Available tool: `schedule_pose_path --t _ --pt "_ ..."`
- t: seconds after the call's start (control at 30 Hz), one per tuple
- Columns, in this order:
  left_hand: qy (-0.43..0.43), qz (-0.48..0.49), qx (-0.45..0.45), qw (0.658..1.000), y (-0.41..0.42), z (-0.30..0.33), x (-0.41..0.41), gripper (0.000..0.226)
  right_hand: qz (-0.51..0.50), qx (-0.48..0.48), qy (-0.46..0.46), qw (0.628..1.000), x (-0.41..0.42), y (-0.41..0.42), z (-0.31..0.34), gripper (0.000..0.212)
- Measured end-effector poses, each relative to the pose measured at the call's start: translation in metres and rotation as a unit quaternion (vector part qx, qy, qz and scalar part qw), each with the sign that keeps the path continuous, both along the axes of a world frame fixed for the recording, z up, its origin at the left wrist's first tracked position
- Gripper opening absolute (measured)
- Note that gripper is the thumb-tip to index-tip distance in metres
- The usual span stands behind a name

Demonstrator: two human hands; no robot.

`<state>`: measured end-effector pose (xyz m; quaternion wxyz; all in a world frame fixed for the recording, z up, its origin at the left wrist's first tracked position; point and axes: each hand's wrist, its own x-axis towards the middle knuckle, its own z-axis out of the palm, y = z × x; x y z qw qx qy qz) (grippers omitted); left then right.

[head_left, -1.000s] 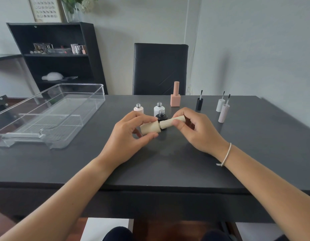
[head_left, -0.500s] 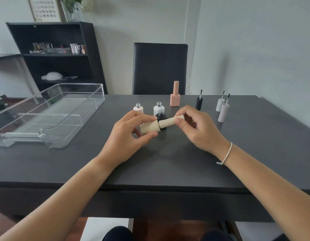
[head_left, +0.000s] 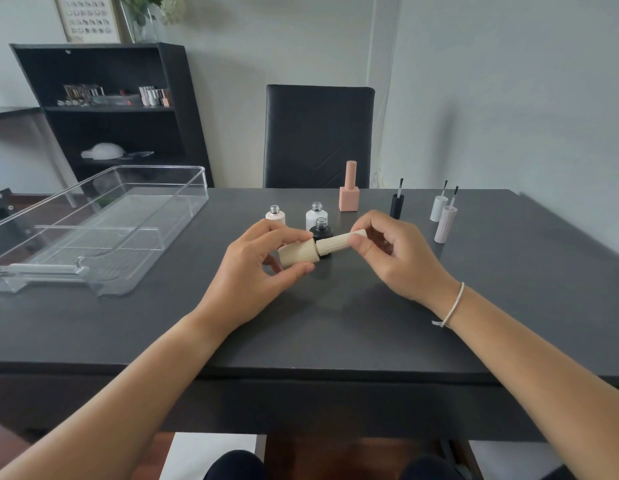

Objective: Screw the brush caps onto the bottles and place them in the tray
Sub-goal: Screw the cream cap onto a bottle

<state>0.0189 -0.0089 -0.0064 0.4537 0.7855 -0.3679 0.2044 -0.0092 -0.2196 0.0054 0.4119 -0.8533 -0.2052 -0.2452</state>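
My left hand (head_left: 256, 275) grips a beige ribbed bottle (head_left: 298, 255) held sideways above the dark table. My right hand (head_left: 393, 256) pinches the matching beige brush cap (head_left: 336, 243), which sits on the bottle's neck. Behind them stand three uncapped bottles: pale pink (head_left: 275, 216), white (head_left: 316, 215) and black (head_left: 321, 230). A capped peach bottle (head_left: 349, 192) stands further back. At the right, brush caps rest upside down with bristles up: black (head_left: 396, 204), white (head_left: 438, 206) and lilac (head_left: 445, 227). The clear plastic tray (head_left: 135, 237) lies at the left.
A black chair (head_left: 318, 133) stands behind the table's far edge. A black shelf unit (head_left: 103, 105) with small items is at the back left. The grey wall runs along the right side.
My right fingers have shifted around the beige cap, turning it on the bottle. The left hand holds the bottle in the same place.
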Motion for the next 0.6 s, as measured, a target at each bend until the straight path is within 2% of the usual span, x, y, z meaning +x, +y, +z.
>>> schedule_pose_path --t 0.1,0.13,0.23,0.4,0.6 --pt "0.000 0.000 0.000 1.000 0.0002 0.0003 -0.0006 0.031 0.001 0.000 0.010 1.000 -0.0006 0.0011 0.0009 0.037" --pt "0.001 0.001 0.000 1.000 0.0005 0.0002 -0.0005 0.031 0.005 0.005 0.011 1.000 -0.0014 0.0011 0.0013 0.034" --pt "0.002 0.003 0.001 1.000 0.0007 -0.0001 -0.0003 0.032 0.018 0.012 0.012 1.000 -0.0020 -0.0003 0.0007 0.007" --pt "0.002 0.003 -0.003 1.000 0.0007 -0.0013 0.0009 0.032 0.015 0.001 0.002 1.000 -0.0024 -0.0003 0.0008 0.003" --pt "-0.002 0.000 0.000 1.000 0.0008 -0.0011 0.0005 0.031 0.001 0.004 0.016 1.000 -0.0019 0.0024 0.0022 0.040"
